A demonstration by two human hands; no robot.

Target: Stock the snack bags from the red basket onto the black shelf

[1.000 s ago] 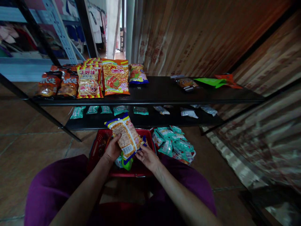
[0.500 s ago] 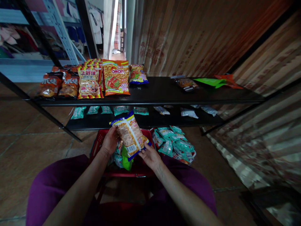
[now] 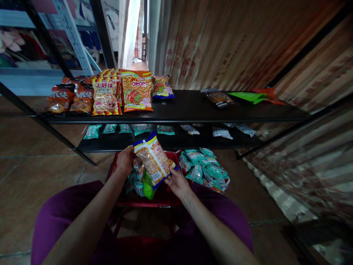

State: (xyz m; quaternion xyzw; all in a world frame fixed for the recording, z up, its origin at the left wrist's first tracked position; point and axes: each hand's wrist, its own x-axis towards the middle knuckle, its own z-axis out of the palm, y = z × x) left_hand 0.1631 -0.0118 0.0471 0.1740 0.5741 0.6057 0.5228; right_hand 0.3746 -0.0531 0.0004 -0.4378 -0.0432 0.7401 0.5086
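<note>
A snack bag point(image 3: 151, 160) with blue ends and a barcoded back hangs tilted over the red basket point(image 3: 162, 201). My right hand point(image 3: 178, 182) grips its lower right corner, thumb on top. At the bag's upper left corner is my left hand point(image 3: 124, 161), its fingers closed at the very edge, partly hidden. Beneath the bag, the basket holds teal packets point(image 3: 135, 182) and a bright green packet point(image 3: 148, 186).
A black two-tier shelf point(image 3: 187, 106) stands ahead. Its upper tier carries dark-orange bags point(image 3: 58, 99), red-yellow bags point(image 3: 106, 95), a large orange bag point(image 3: 137, 92) and a small blue-edged bag point(image 3: 162, 87). Teal packets point(image 3: 206, 167) are piled right of the basket.
My left hand has shifted left, out to the corner of the snack bag. The bag has moved slightly right, and more of the basket's contents shows.
</note>
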